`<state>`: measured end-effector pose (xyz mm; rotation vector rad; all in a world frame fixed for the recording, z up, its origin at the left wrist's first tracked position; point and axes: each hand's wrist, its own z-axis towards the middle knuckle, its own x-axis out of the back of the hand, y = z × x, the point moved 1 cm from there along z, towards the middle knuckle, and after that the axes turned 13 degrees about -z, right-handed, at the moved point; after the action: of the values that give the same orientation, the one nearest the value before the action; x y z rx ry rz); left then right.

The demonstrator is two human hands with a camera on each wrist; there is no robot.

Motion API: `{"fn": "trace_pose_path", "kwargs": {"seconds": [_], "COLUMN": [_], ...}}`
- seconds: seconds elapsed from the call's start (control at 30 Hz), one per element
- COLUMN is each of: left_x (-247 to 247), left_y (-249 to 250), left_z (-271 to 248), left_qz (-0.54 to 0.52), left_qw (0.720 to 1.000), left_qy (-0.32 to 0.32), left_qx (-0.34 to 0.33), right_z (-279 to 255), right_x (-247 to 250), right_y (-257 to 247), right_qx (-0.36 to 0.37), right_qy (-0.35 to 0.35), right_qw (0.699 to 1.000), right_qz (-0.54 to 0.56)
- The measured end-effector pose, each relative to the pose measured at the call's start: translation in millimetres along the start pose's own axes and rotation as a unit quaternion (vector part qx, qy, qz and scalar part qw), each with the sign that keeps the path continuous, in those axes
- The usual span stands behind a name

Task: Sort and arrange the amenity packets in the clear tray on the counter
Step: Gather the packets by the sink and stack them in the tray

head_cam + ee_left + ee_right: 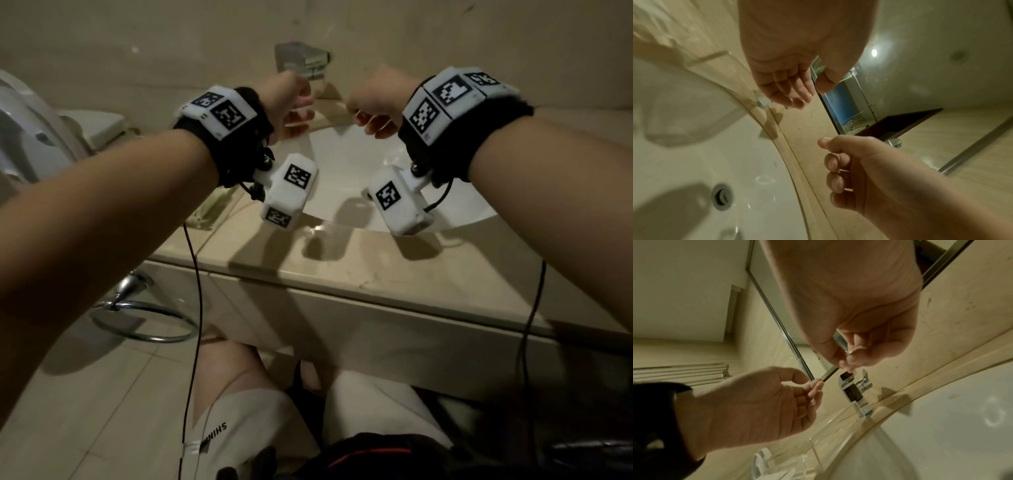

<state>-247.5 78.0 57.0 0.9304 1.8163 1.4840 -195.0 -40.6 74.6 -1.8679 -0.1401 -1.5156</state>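
Both hands hover side by side over the back of the sink, in front of the faucet. My left hand (299, 109) has relaxed, slightly bent fingers and an empty palm (789, 87). My right hand (361, 114) is curled into a loose fist with the thumb against the fingers (851, 358); I see nothing in it (836, 167). The clear tray (818, 449) stands on the counter left of the basin, below the left wrist. White packets (761, 462) lie in it. In the head view my left forearm hides most of the clear tray (209, 209).
A chrome faucet (855, 391) stands at the basin's back rim, under a wall mirror (777, 318). The white basin (359, 164) with its drain (722, 197) fills the counter's middle. A towel ring (144, 318) hangs below the counter's left front. A toilet (27, 130) is at far left.
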Motion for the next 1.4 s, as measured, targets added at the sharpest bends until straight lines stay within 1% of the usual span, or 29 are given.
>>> {"fn": "trace_pose_path", "kwargs": {"seconds": [0.07,0.13,0.27,0.37,0.43,0.5,0.7,0.87,1.0,1.13,1.27,1.4], "left_x": [-9,-18,-40,-59,-74,-89,-135,-164,-185,-207,-228,-253], "left_y": [-1,-1,-1,-2,-5,-7,-14,-19,-23,-28,-32,-34], "left_z": [4,6,7,8,8,9,8,6,5,4,5,7], "left_qz": [-0.029,-0.048,-0.087,-0.097,-0.098,-0.095,-0.075,-0.07,-0.061,-0.041,-0.015,0.034], "left_qw": [0.999,0.999,0.996,0.995,0.995,0.995,0.993,0.991,0.99,0.987,0.983,0.977], "left_qy": [0.013,0.022,0.025,0.02,0.005,-0.015,-0.091,-0.116,-0.129,-0.157,-0.183,-0.207], "left_qx": [-0.002,-0.008,-0.013,-0.023,-0.025,-0.024,-0.016,-0.003,0.002,0.015,0.027,0.036], "right_z": [-2,-3,-4,-5,-8,-11,-21,-23,-24,-24,-29,-37], "right_x": [5,10,19,26,31,37,53,59,64,67,74,85], "right_y": [8,17,38,59,73,89,128,160,181,206,226,249], "right_qx": [-0.002,-0.023,-0.067,-0.094,-0.1,-0.096,-0.115,-0.156,-0.184,-0.212,-0.237,-0.26], "right_qy": [0.004,0.009,0.026,0.045,0.059,0.058,0.073,0.074,0.084,0.065,0.068,0.076], "right_qw": [1.0,1.0,0.995,0.988,0.986,0.985,0.979,0.966,0.967,0.958,0.953,0.949], "right_qz": [0.001,0.011,0.072,0.112,0.122,0.13,0.151,0.193,0.157,0.181,0.177,0.164]}}
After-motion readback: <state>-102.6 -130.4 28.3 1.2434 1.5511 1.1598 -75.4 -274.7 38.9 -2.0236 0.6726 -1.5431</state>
